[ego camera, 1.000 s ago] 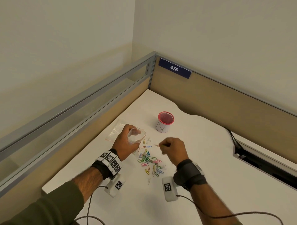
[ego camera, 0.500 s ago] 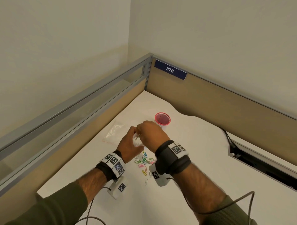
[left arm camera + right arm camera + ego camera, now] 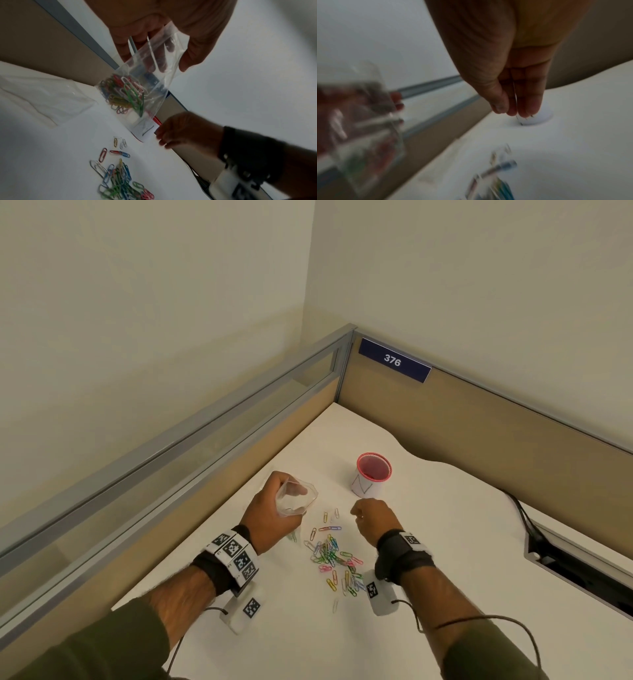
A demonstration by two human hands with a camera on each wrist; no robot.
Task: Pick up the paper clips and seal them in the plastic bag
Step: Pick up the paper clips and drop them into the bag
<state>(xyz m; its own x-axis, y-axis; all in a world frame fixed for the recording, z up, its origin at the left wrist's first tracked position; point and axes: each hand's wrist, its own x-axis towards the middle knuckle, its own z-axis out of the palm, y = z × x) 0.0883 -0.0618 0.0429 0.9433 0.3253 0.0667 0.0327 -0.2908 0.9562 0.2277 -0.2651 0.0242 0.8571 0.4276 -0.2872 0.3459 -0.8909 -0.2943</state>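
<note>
Clear plastic zip bag held up off the white desk top, mouth open, gripped near the top by the left hand with fingers curled round its rim and thumb on the outside. Inside, at the bottom of the bag, a bunch of coloured wire paper clips, seen plainly from the left wrist. More coloured paper clips still loose on the desk, scattered in a heap just nearer the person than the bag and a little to its right, with a few stray ones lying between the heap and the bag. Right hand hovering over the desk on the far right side of that heap, well apart from the bag, fingers drawn loosely together and pointing down. From the right wrist, fingertips bunched close, with what looks like a thin wire between them; too blurred to say for certain whether anything is pinched. White paper cup with a red rim standing upright beyond the right hand, farther from the person than the heap, apart from both hands. Second flat clear plastic sleeve lying on the desk on the far left side of the bag, near the beige partition.
</note>
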